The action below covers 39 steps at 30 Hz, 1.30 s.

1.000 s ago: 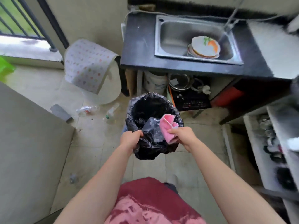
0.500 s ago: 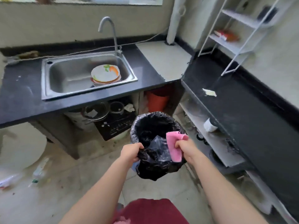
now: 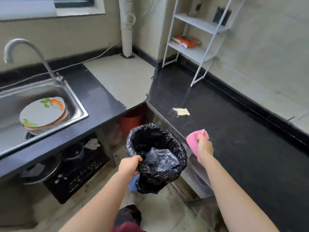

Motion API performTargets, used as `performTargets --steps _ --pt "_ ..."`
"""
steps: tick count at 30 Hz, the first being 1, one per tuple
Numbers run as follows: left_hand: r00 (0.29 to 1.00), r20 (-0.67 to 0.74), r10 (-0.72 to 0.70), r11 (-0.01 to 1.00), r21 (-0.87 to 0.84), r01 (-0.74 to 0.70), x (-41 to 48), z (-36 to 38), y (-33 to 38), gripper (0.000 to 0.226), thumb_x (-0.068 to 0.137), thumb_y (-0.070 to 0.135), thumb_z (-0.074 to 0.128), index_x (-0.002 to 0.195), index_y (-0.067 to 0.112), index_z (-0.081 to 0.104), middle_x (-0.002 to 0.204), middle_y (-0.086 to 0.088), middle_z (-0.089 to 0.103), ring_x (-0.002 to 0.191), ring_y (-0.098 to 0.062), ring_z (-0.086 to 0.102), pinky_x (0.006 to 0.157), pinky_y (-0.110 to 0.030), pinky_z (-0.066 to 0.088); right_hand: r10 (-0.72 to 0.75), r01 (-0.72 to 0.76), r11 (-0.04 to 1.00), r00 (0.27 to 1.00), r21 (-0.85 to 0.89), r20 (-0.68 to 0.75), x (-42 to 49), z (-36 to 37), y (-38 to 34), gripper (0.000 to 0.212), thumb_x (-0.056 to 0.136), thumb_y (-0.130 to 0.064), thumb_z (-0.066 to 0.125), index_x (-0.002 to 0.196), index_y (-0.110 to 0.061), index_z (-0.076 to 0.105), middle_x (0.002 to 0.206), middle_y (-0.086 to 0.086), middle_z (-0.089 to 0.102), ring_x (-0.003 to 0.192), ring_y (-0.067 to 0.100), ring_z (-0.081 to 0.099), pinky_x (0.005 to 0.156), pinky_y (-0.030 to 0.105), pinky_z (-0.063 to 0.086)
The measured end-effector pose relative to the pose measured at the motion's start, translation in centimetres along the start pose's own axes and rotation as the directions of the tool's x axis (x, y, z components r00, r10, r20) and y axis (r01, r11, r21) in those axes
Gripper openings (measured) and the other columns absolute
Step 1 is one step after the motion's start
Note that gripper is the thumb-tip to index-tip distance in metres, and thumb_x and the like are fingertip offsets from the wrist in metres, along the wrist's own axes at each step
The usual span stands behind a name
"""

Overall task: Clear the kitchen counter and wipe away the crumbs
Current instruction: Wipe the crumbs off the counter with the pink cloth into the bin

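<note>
The bin is gripped at its rim by the left hand with curled fingers and held beside the bench edge, likely to catch sweepings. The cloth is clenched in the right hand; the crumbs lie at its 11 o'clock, unwiped.

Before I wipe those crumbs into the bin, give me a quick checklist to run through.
1. Cloth in hand: ok. The right hand grips the pink cloth.
2. Bin held: ok. The left hand grips the bin by its rim.
3. Bin mouth open: ok. The black liner gapes upward, with clear plastic inside.
4. Crumbs found: ok. The crumbs lie near the counter edge.
5. Path to crumbs: ok. Only bare counter shows between cloth and crumbs.
6. Bin under the crumbs' edge: not ok. It looks nearer you than the crumbs.
</note>
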<state>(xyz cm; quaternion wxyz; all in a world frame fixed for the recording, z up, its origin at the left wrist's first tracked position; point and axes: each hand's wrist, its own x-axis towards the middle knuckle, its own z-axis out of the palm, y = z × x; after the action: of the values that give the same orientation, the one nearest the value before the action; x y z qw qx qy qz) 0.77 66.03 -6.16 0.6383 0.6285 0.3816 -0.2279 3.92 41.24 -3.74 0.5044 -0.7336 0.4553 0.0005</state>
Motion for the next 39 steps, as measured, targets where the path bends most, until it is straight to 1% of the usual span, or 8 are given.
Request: performTargets --steps 4,10,12,15,19,22,30,39 --pt "0.999 -0.018 -0.052 0.997 0.054 0.053 4.5 1.6 3.1 0.015 0.078 0.007 0.063 0.069 0.003 0.052 0.065 -0.01 0.052 0.058 -0.022 0.054 0.047 -0.026 0.046 0.068 -0.068 0.998 0.998 -0.004 -0.006 4.5 1.2 -2.0 0.051 0.092 -0.039 0.047 0.125 -0.001 0.053 0.122 0.017 0.059 0.096 0.028 0.054 0.079 0.031 0.037" --pt "0.995 -0.061 -0.082 0.989 0.122 0.089 9.5 3.4 5.7 0.017 0.071 0.009 0.064 0.063 0.007 0.05 0.064 -0.009 0.048 0.058 -0.025 0.05 0.056 -0.027 0.042 0.02 -0.046 0.986 0.987 -0.16 -0.158 10.2 2.2 -3.7 0.039 0.092 -0.038 0.052 0.113 -0.007 0.061 0.118 0.017 0.059 0.113 0.037 0.052 0.096 0.045 0.041" --pt "0.993 -0.074 -0.093 0.987 0.123 0.101 10.8 4.0 6.1 0.015 0.07 0.009 0.063 0.064 0.007 0.049 0.067 -0.011 0.047 0.06 -0.025 0.048 0.057 -0.028 0.041 -0.048 -0.027 0.947 0.973 -0.321 -0.224 12.1 2.4 -4.0 0.037 0.092 -0.037 0.052 0.107 -0.007 0.066 0.114 0.018 0.058 0.102 0.035 0.055 0.083 0.041 0.047" --pt "0.989 -0.101 -0.11 0.988 0.098 0.12 11.8 4.7 6.7 0.013 0.069 0.008 0.063 0.065 0.009 0.051 0.065 -0.009 0.048 0.057 -0.023 0.046 0.053 -0.025 0.041 -0.063 -0.01 0.949 0.973 -0.316 -0.222 14.7 2.9 -4.4 0.03 0.093 -0.027 0.054 0.099 -0.001 0.067 0.105 0.018 0.056 0.066 0.027 0.052 0.054 0.03 0.039" --pt "0.983 -0.124 -0.138 0.986 0.073 0.148 12.8 5.8 7.5 0.018 0.069 0.007 0.062 0.059 0.012 0.048 0.046 -0.002 0.041 0.041 -0.018 0.038 0.046 -0.021 0.037 -0.143 0.08 0.942 0.974 -0.325 -0.176 19.4 4.1 -6.8 0.034 0.093 -0.024 0.056 0.1 0.008 0.064 0.106 0.024 0.055 0.095 0.04 0.059 0.069 0.033 0.038" --pt "0.977 -0.156 -0.147 0.985 0.07 0.159 13.6 6.2 7.8 0.014 0.068 0.006 0.062 0.061 0.012 0.051 0.05 -0.003 0.041 0.04 -0.017 0.034 0.052 -0.024 0.038 -0.208 0.146 0.926 0.967 -0.347 -0.146 22.7 5.3 -9.3 0.037 0.092 -0.024 0.056 0.101 0.011 0.061 0.108 0.026 0.058 0.1 0.04 0.058 0.068 0.031 0.034" --pt "0.975 -0.17 -0.143 0.982 0.097 0.161 13.7 7.2 7.4 0.006 0.07 0.008 0.062 0.07 0.012 0.057 0.063 -0.004 0.042 0.053 -0.019 0.035 0.054 -0.024 0.044 -0.345 0.388 0.843 0.921 -0.371 0.179 24.3 9.5 -11.2 0.027 0.089 -0.027 0.062 0.083 -0.003 0.05 0.078 0.01 0.056 0.076 0.035 0.062 0.061 0.039 0.046" --pt "0.981 -0.165 -0.105 0.983 0.132 0.128 12.8 6.7 8.9 0.018 0.066 0.01 0.063 0.076 0.014 0.048 0.074 -0.008 0.033 0.06 -0.021 0.031 0.054 -0.026 0.039 -0.46 0.711 0.622 0.671 -0.328 0.582 18.2 12.1 -8.8 0.015 0.092 -0.017 0.056 0.085 -0.007 0.064 0.079 0.001 0.044 0.074 0.024 0.051 0.063 0.029 0.031"
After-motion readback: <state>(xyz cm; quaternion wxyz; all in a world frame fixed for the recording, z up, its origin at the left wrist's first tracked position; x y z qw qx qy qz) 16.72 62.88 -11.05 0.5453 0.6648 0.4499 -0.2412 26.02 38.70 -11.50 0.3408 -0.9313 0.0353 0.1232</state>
